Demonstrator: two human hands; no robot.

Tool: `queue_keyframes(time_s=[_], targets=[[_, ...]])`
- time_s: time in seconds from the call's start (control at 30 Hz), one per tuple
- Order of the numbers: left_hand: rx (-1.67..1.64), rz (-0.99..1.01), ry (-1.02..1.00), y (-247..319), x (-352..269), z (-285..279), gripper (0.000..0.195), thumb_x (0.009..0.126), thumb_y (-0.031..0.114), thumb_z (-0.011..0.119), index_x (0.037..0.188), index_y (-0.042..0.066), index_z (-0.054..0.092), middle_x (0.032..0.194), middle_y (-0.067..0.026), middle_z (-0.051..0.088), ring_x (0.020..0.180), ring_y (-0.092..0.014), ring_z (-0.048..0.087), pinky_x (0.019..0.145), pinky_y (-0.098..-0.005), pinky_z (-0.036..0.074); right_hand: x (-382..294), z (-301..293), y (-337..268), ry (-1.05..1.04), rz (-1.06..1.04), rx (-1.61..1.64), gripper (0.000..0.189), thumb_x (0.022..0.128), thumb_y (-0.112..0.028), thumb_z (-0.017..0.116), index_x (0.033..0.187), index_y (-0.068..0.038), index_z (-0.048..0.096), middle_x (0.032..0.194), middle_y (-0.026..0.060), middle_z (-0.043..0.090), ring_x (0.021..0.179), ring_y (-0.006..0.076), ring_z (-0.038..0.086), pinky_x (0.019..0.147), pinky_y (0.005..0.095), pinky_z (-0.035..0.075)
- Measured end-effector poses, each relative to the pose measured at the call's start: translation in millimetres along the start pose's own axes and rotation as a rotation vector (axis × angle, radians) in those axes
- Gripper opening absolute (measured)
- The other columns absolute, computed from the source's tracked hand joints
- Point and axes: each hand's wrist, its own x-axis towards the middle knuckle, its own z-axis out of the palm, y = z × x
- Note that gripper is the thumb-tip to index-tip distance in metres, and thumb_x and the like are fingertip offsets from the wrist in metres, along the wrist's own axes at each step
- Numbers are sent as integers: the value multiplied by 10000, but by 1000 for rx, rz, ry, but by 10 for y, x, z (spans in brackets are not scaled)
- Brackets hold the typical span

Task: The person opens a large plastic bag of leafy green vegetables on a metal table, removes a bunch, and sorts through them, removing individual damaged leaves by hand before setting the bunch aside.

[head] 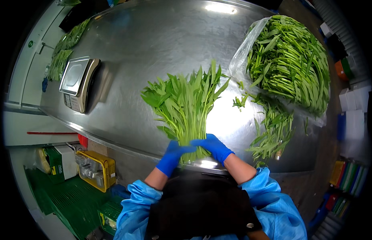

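A fanned bunch of leafy green water spinach [189, 105] lies over the metal table, its leaves pointing away from me and its stems toward my body. Around the stem end, my left hand [174, 154] in a blue glove grips from the left side. My right hand [213, 147], gloved the same way, closes on the stems from the right, its fingers reaching across toward the left hand. The cut stem ends show just below both hands, near the table's front edge. Some blur hides the exact finger positions.
A large heap of the same greens [287, 63] rests in a clear plastic bag [243, 57] at right. Loose stalks [273, 129] and a small-handled tool [279, 150] lie nearer. The steel table [162, 39] bears a digital scale [75, 78] at left. A yellow crate [97, 171] stands below.
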Motion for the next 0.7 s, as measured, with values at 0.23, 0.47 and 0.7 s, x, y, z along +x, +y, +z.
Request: queue_keyframes(time_s=[0.23, 0.47, 0.7], targets=[[-408, -238, -97, 63, -48, -145, 541, 819, -21, 665, 1346, -40, 544, 1129, -165, 695, 969, -277, 701, 870, -411, 590, -168, -173, -50, -78, 33, 209, 398, 852, -179, 745, 1197, 10, 688, 1091, 127, 716, 964, 183, 688, 891, 298, 522], [-266, -161, -106, -9, 18, -158, 464, 882, 56, 667, 1323, -46, 565, 1092, -163, 686, 927, -255, 693, 856, -373, 583, -152, -46, -118, -94, 24, 80, 467, 861, -162, 747, 1278, 9, 628, 1099, 108, 698, 962, 174, 679, 874, 303, 530], [-53, 126, 189, 838, -585, -491, 337, 867, 97, 731, 1170, -14, 634, 931, -101, 689, 730, -195, 667, 625, -324, 567, -947, -470, -1049, -45, -331, -80, 514, 830, -114, 744, 1310, 10, 610, 1051, 90, 685, 797, 155, 668, 726, 269, 569]])
